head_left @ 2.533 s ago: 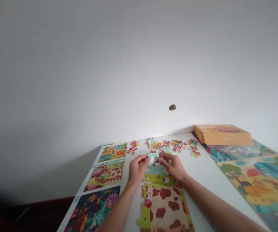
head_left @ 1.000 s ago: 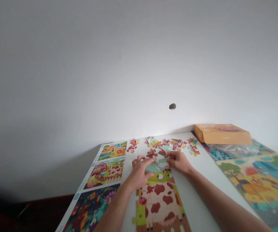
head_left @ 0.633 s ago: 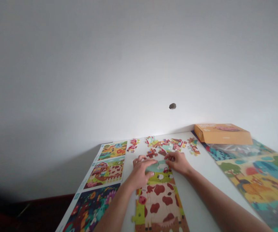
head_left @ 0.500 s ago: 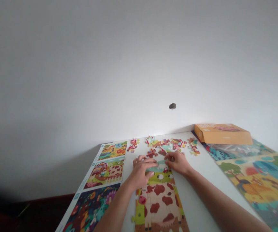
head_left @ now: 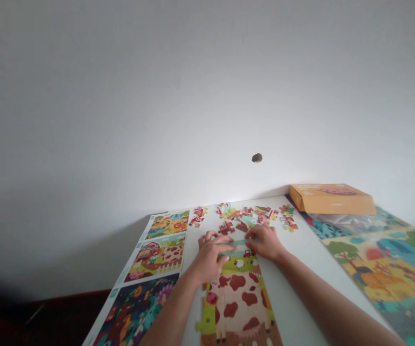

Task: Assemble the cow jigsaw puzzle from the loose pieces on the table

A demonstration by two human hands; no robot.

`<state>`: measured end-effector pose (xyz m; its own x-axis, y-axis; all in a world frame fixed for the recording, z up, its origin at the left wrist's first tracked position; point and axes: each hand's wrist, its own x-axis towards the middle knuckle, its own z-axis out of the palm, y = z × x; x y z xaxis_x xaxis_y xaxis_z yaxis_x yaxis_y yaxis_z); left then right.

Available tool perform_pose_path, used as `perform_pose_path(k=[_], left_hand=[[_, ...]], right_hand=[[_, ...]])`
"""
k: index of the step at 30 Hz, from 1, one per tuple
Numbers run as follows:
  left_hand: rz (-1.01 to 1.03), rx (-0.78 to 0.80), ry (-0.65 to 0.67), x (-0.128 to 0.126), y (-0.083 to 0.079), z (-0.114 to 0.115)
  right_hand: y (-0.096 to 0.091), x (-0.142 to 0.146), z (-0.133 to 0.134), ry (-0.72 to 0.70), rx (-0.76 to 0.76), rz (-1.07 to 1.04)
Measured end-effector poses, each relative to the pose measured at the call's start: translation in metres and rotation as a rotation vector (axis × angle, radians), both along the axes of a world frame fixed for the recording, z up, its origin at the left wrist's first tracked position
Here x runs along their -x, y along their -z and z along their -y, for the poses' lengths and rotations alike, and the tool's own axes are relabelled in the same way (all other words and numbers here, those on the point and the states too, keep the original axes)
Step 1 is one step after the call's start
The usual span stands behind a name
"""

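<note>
A partly joined jigsaw puzzle (head_left: 241,298) lies flat on the white table, showing a spotted cow, sheep, a small red tractor and pale sky. My left hand (head_left: 212,258) rests over its upper left side, fingers spread apart and tips on the sky pieces. At the upper right corner, my right hand (head_left: 265,241) has its thumb and fingers bent together on a sky puzzle piece (head_left: 241,243), whose edge they partly cover. Loose puzzle pieces (head_left: 226,227) lie just beyond both hands.
On the left lies a sheet of printed pictures (head_left: 155,257), the middle one with a farm scene. An orange box (head_left: 337,199) stands at the back right, near a plastic bag (head_left: 351,223) and an assembled animal puzzle (head_left: 391,269). A white wall (head_left: 207,120) rises behind.
My right hand has shifted very slightly left at the puzzle's upper corner, with its fingers still bent. The left hand stays nearly in place, and the puzzle looks the same.
</note>
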<state>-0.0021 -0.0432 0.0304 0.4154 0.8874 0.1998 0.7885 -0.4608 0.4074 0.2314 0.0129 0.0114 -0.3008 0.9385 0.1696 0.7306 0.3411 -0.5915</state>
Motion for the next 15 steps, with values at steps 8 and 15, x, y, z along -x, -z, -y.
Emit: perform_pose_path(k=[8, 15], left_hand=[[-0.014, 0.011, 0.125, -0.004, 0.004, 0.002], [-0.001, 0.003, 0.123, -0.004, 0.003, 0.002]], right_hand=[[-0.002, -0.001, 0.002, -0.005, -0.022, -0.020], [-0.013, 0.004, 0.015, -0.246, -0.103, -0.115]])
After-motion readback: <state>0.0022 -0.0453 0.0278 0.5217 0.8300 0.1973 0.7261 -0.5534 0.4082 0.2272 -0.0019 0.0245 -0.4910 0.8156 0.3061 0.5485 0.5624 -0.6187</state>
